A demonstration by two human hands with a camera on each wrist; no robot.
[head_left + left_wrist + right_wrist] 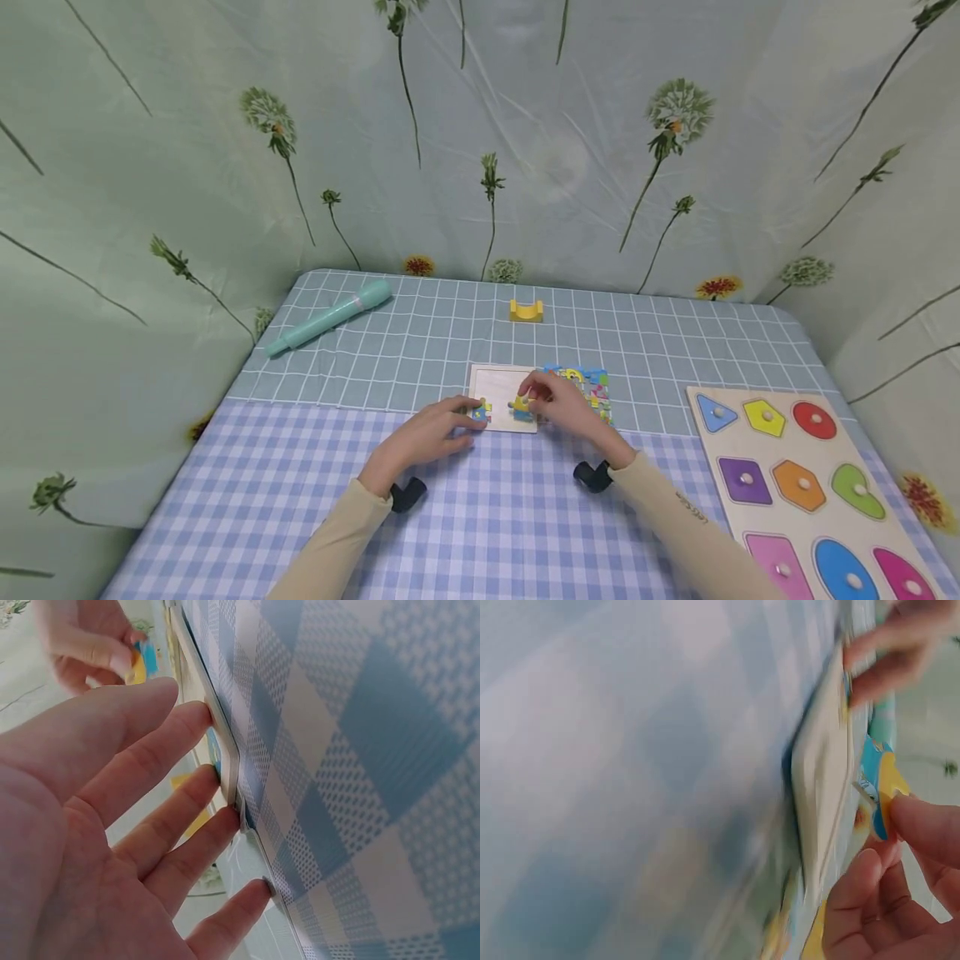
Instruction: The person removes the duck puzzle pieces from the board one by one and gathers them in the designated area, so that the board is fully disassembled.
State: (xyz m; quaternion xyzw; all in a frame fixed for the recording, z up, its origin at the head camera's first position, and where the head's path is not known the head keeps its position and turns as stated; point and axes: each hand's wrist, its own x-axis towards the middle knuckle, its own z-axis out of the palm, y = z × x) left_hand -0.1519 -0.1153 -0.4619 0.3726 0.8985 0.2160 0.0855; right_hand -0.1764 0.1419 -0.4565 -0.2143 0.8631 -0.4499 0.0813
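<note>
My right hand (566, 407) pinches a blue and yellow jigsaw piece (885, 787) between thumb and fingers, raised over a shallow pale puzzle tray (501, 385). Another jigsaw piece (480, 412) lies in the tray's near left corner. My left hand (431, 432) has loosely extended fingers there; in the left wrist view its fingertips touch the tray's edge, and nothing is gripped. Right of the tray, partly behind my right hand, lies a colourful patch of jigsaw pieces (599, 380).
A wooden shape board (765, 450) with knobbed coloured shapes lies at the right. A mint-green tapered tube (330, 318) rests at the back left. Behind the tray stands a yellow arch-cut block (527, 312). A flower-print curtain (450, 125) borders the table.
</note>
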